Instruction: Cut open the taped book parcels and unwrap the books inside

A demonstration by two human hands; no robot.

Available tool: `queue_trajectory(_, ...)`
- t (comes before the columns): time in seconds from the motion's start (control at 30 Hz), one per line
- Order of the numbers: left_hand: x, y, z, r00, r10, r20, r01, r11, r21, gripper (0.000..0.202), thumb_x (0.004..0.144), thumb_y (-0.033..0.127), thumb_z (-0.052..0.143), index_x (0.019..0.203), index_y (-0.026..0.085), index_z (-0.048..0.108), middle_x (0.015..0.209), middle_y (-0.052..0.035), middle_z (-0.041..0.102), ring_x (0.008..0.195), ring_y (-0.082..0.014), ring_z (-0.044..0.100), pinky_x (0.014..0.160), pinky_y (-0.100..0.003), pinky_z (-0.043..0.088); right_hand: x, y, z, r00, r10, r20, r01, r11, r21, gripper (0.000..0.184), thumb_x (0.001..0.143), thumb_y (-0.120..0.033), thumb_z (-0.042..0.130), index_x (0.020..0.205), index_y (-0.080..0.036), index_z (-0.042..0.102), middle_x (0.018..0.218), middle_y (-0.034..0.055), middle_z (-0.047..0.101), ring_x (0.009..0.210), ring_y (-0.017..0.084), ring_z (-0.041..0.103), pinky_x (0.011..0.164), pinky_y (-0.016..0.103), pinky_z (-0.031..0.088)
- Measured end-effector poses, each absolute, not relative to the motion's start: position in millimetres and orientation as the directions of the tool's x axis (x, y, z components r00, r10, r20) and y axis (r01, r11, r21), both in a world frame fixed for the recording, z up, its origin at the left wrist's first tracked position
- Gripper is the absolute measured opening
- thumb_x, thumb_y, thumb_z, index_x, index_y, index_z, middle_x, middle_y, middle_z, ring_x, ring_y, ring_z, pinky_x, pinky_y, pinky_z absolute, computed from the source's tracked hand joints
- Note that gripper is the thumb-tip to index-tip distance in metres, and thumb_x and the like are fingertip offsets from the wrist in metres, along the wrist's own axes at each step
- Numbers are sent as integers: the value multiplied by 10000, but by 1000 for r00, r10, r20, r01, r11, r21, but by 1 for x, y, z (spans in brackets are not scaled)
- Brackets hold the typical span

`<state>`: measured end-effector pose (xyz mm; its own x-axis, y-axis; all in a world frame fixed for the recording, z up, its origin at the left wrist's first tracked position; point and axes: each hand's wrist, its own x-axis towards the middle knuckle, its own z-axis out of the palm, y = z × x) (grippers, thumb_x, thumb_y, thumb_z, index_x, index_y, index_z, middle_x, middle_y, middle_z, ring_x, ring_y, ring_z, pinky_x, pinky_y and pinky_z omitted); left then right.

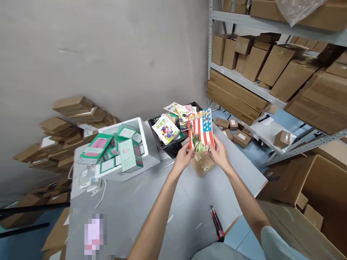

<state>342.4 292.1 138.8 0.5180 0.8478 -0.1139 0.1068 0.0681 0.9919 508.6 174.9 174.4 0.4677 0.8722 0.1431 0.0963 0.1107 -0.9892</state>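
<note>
My left hand (184,156) and my right hand (218,151) pinch the two lower sides of a book (200,128). Its cover carries red and white stripes, a starred blue patch and a green statue. Just below it, a small taped cardboard box (203,165) lies on the grey table (187,206), partly covered by the book and hands. Behind the left hand stands a black crate (171,151) heaped with books, a white one with a cartoon figure (166,129) on top. Near the table's front edge rests a red and black utility knife (217,223).
Left of the crate, a white foam box (151,155) holds several green and white cartons. A white cable (102,193) and a blurred-out patch (93,234) are at the table's left. Cardboard boxes pile up at far left, on the metal shelving (245,77) and in a large carton (284,184) at right.
</note>
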Motion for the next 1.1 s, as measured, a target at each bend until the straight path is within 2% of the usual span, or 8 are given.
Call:
queue_trajectory(0.07, 379, 321, 153, 480, 877, 21, 90, -73, 993, 628, 879, 445, 789, 1432, 158, 715, 1397, -173, 733, 1060, -274, 747, 968, -423, 630, 531, 217, 198, 437, 855, 278, 370, 111, -922, 626, 1126, -598, 470, 1625, -226, 546, 1392, 124, 725, 1081, 276, 740, 871, 391, 674)
queue_trajectory(0.17, 418, 328, 160, 452, 888, 87, 179, -186, 966, 483, 903, 292, 746, 1346, 99, 752, 1440, -236, 705, 1131, -316, 757, 1136, -525, 563, 551, 282, 221, 461, 823, 332, 722, -131, -679, 548, 1184, -418, 324, 1647, -212, 530, 1413, 152, 707, 1237, 323, 709, 1072, 469, 586)
queue_trajectory(0.27, 427, 296, 139, 491, 871, 34, 178, -139, 974, 405, 936, 261, 683, 1306, 120, 767, 1389, -222, 762, 1185, -322, 762, 1176, -534, 539, 555, 331, 223, 458, 873, 166, 811, -334, -480, 507, 1178, -300, 357, 1636, -213, 556, 1454, 189, 693, 1197, 310, 744, 1058, 432, 556)
queue_trajectory(0.37, 398, 247, 99, 527, 847, -66, 181, -36, 983, 394, 949, 388, 695, 1252, 154, 791, 1336, -209, 797, 1211, -330, 769, 1154, -521, 555, 546, 343, 200, 380, 924, -45, 831, -362, -423, 409, 1134, -207, 449, 1417, -153, 741, 1350, 209, 765, 1193, 300, 761, 1026, 374, 542)
queue_trajectory(0.53, 289, 161, 46, 419, 878, -231, 246, 135, 960, 558, 840, 715, 742, 1073, 215, 830, 1173, -164, 839, 1065, -327, 793, 1024, -466, 607, 509, 271, 126, 343, 937, -61, 823, -331, -463, 417, 1141, -231, 432, 1373, -191, 776, 1354, 165, 789, 1243, 265, 747, 1046, 331, 542)
queue_trajectory(0.73, 145, 45, 22, 66, 877, -477, 319, 434, 842, 778, 573, 987, 782, 718, 224, 733, 718, -65, 703, 767, -284, 711, 797, -392, 584, 424, 126, 33, 366, 930, -9, 478, -197, -856, 402, 1082, -346, 478, 1224, -221, 833, 1234, 137, 827, 1160, 282, 775, 1056, 402, 596)
queue_trajectory(0.87, 90, -19, 33, -116, 808, -578, 253, 587, 769, 848, 498, 1050, 753, 645, 220, 661, 682, -57, 652, 752, -273, 687, 772, -377, 569, 353, 45, 0, 213, 959, -187, 338, -252, -907, 455, 1069, -522, 485, 1195, -250, 827, 1212, 131, 832, 1088, 295, 789, 985, 452, 639)
queue_trajectory(1.1, 24, -106, 56, -456, 682, -572, 90, 675, 733, 789, 560, 1008, 754, 616, 233, 615, 764, -105, 739, 832, -286, 728, 888, -419, 587, 266, -27, -20, -180, 928, -326, 348, -250, -904, 488, 986, -568, 525, 1128, -223, 841, 1189, 156, 842, 1038, 324, 794, 996, 511, 639)
